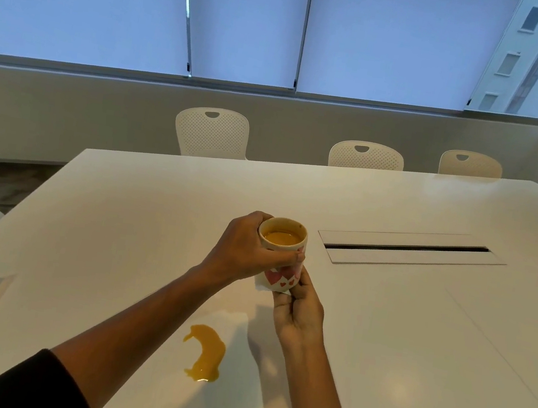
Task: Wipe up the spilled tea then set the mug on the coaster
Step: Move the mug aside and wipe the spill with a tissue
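**Holding the mug above the worktop**

Gripping the mug (281, 252) from its left side, the left hand (244, 250) is wrapped around the wall. The right hand (298, 308) pinches a white tissue (261, 284) against the mug's base. Tea fills the mug. A tea spill (206, 354) lies on the worktop (413, 345), nearer the person, apart from both hands.

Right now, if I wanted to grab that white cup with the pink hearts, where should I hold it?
Probably around the middle of the white heart-patterned cup, from the side, like the left hand does. It has straight walls, no handle showing, and orange tea near the brim, so keep it upright.
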